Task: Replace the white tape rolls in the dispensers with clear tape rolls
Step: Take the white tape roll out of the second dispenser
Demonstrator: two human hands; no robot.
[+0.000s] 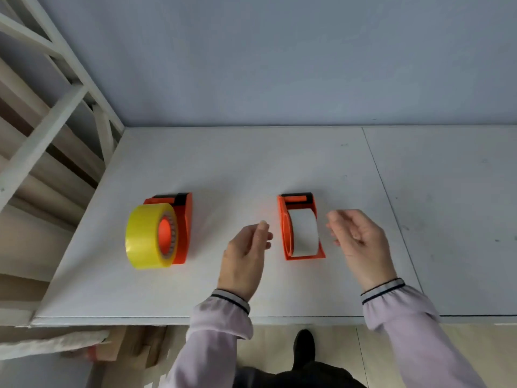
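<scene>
both hands, left (246, 256) and right (356, 233), hover open and empty beside the white roll (303, 233); light, stiff, best pinched by its edges.

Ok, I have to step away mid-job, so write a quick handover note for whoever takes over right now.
Left hand: open, empty, just left of the right orange plastic dispenser.
Right hand: open, empty, just right of it.
That dispenser lies on the white table with the white tape roll inside.
Left orange plastic dispenser: lies on its side with a yellowish clear tape roll on its hub.
Done: left swap, apparently.
Left: remove the white roll, fit a clear one; no spare clear roll in view.
</scene>
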